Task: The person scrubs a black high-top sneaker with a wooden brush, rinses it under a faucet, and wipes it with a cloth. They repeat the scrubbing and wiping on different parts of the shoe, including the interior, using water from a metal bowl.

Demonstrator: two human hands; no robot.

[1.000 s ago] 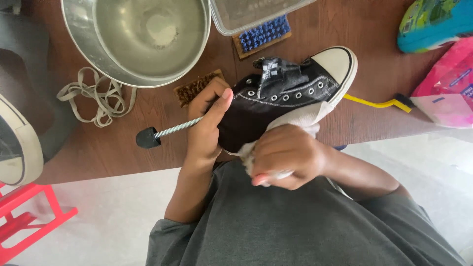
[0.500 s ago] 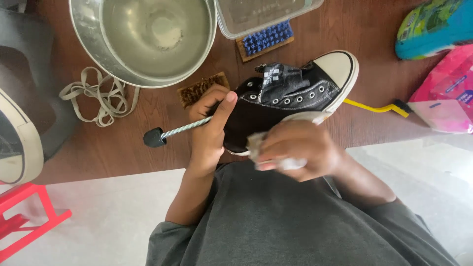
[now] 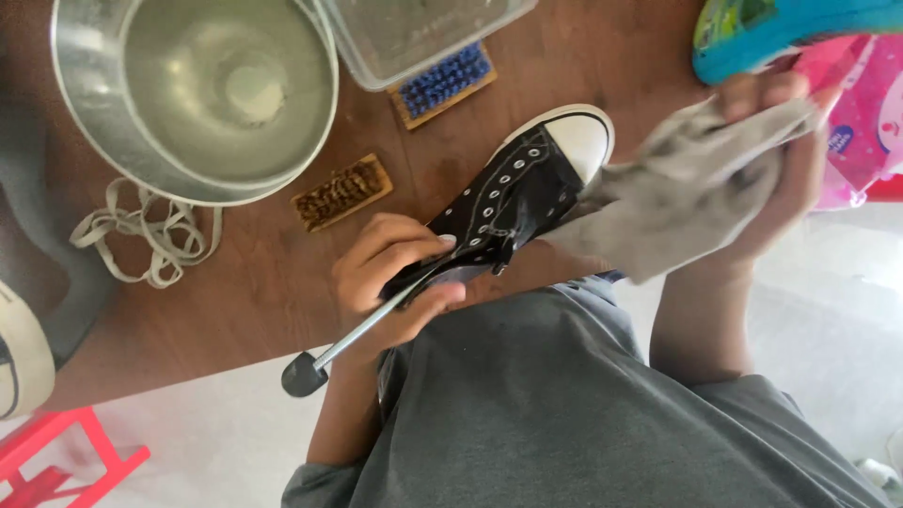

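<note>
The black sneaker [image 3: 513,212] lies tilted at the near edge of the tabletop [image 3: 273,273], its heel pinned by my left hand [image 3: 395,282], which also grips a thin metal rod [image 3: 353,337]. My right hand [image 3: 771,160], a second ago wiping low at the heel, has lifted clear clutching the grey cloth [image 3: 673,202]. That bares the white toe, with open room between the shoe and the steel bowl [image 3: 188,89].

Left hand [image 3: 395,282] curled in a tight grip; right hand [image 3: 781,160] raised, fingers clenched.
</note>
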